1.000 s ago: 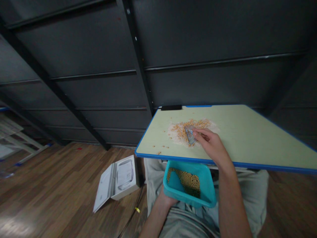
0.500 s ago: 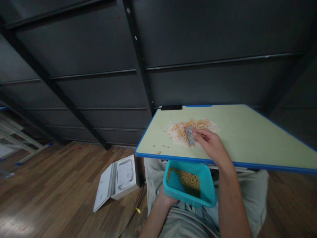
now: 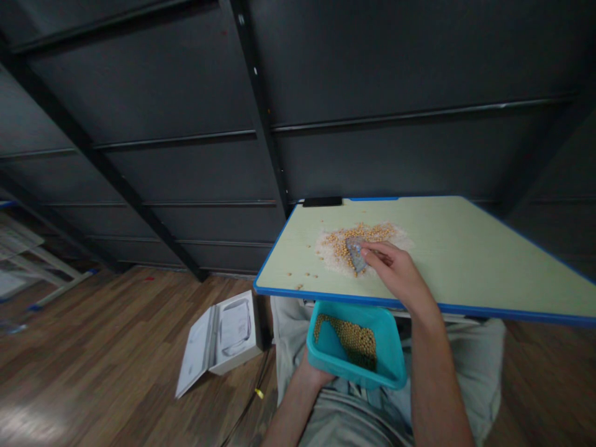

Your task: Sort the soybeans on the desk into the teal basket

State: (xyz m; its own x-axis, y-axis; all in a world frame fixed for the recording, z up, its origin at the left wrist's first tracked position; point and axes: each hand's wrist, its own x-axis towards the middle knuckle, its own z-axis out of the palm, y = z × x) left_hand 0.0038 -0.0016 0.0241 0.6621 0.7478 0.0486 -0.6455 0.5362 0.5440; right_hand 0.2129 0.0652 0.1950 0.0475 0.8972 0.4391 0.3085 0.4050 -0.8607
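My right hand [image 3: 391, 264] pinches the edge of a greyish, see-through flat piece [image 3: 356, 256]; its exact kind is unclear. The piece rests in a pile of yellow soybeans [image 3: 372, 232] mixed with white rice-like grains [image 3: 331, 253] on the table. Below the table's front edge, over my lap, my left hand [image 3: 316, 370] grips the near left side of a teal plastic basin [image 3: 393, 347], its fingers partly hidden underneath. Inside the basin lies a layer of soybeans [image 3: 356, 341].
The pale table [image 3: 475, 254] has a blue rim and a black strip [image 3: 322, 202] at its back left. A few stray beans [image 3: 307, 275] lie near its front left. An opened white box [image 3: 233, 335] and a cable [image 3: 249, 406] are on the wooden floor. A dark panelled wall [image 3: 372, 74] stands behind.
Very little differs. The flat piece in my right hand has shifted slightly among the beans; the basin and my left hand stay in place.
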